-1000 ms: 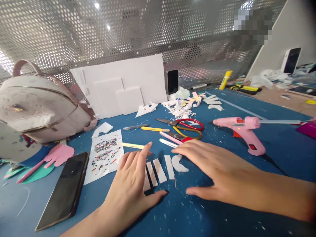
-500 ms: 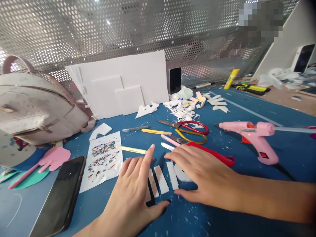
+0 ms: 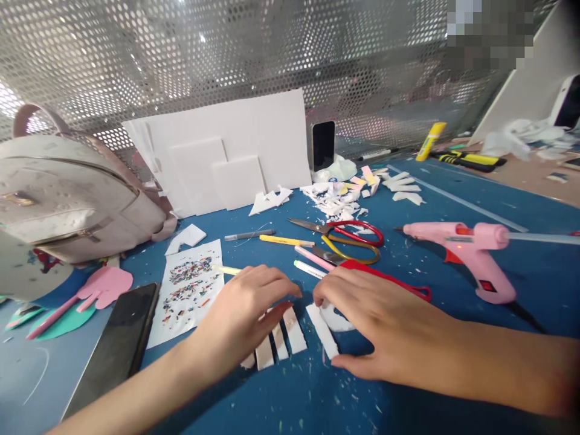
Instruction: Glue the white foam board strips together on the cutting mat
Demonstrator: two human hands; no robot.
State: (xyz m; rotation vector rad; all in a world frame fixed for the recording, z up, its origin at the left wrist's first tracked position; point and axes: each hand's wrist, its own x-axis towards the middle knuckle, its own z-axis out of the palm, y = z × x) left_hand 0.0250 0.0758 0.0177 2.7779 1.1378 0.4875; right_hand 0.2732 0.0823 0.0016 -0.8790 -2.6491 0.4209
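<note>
A row of white foam strips is laid flat on the blue bench, right in the middle of the view, with both hands parked over it. The strips are lined up side by side, long axes running away from the person, and the near ends are fanned out a bit.

The left hand is curled loosely over the left part of the row, fingers bent down toward the far ends of the strips. Nothing is clamped in it as far as can be seen (whether the tips are actually pressing foam is hidden by the knuckles). The right hand is spread flat and relaxed beside it, covering a curved white foam piece. The rightmost strip is tucked just under its index finger and thumb, so that one is nearest the right hand, while the other strips lie under the left.

Just beyond the fingers, a few pens and two pairs of scissors are scattered. A pink glue gun is set off to the right, a phone to the left.
</note>
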